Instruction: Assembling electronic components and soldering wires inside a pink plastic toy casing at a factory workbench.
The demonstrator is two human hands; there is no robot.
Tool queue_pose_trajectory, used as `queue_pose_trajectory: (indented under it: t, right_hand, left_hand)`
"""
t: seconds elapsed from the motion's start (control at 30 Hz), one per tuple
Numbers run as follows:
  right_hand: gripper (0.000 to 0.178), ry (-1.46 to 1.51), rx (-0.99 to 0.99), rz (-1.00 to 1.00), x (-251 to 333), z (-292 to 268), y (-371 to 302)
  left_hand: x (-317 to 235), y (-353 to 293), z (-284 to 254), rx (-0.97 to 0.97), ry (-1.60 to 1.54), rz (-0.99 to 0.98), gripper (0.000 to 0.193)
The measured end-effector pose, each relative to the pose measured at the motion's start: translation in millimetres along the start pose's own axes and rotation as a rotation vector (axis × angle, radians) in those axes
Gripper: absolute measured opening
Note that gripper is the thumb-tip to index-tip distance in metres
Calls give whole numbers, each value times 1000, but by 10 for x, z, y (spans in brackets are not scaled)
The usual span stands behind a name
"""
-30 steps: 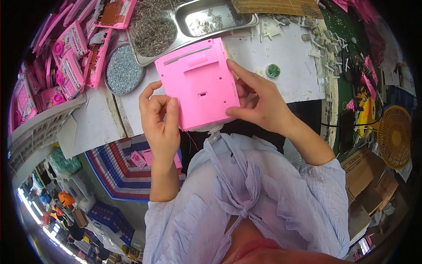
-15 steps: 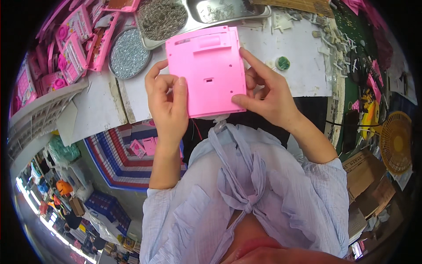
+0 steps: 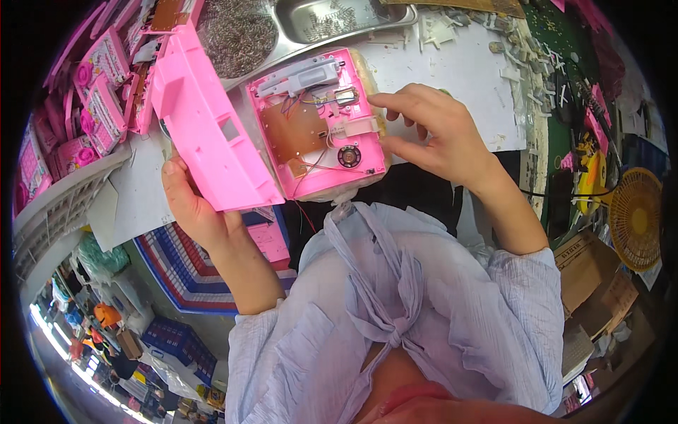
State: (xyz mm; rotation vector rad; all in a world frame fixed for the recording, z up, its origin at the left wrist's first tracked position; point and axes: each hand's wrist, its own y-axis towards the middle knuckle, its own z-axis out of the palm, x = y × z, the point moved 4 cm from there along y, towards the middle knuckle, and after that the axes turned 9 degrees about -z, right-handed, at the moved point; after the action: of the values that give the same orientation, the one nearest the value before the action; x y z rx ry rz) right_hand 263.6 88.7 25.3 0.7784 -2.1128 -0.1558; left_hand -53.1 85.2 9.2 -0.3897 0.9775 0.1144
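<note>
A pink plastic back cover (image 3: 219, 162) tilts up at the left, its inner side with ribs and a square opening. My left hand (image 3: 191, 201) is closed on its lower left edge. Beside it lies the opened pink housing (image 3: 311, 185), resting on a pale, plastic-wrapped pad. Inside are a brown circuit board (image 3: 289, 134), a round black speaker (image 3: 349, 156), a long grey plastic part (image 3: 300, 78), a small metal part (image 3: 346, 96) and thin wires. My right hand (image 3: 445, 138) is by the housing's right edge, thumb and fingers apart, holding nothing.
A metal tray (image 3: 286, 35) with a heap of small screws stands behind the housing. Several pink toy units (image 3: 106, 106) pile up in a white basket (image 3: 63, 187) at left. White plastic pieces (image 3: 519, 74) line the right side. A striped basket (image 3: 183, 272) sits below the table's edge.
The pink case was closed and held between both hands. Now the back cover is lifted off to the left by my left hand, exposing the inside; my right hand has let go.
</note>
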Motion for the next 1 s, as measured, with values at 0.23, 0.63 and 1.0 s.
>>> queue_pose_trajectory:
  t: [0.23, 0.63, 1.0]
  right_hand:
    - [26, -70, 99, -177, -102, 114, 118]
    - [23, 81, 5, -149, -267, 265, 28]
    - [14, -362, 325, -48, 22, 144, 238]
  left_hand:
    - [439, 106, -69, 66, -131, -61, 24]
    - [709, 51, -38, 194, -173, -42, 26]
    - [694, 68, -18, 222, -160, -43, 28]
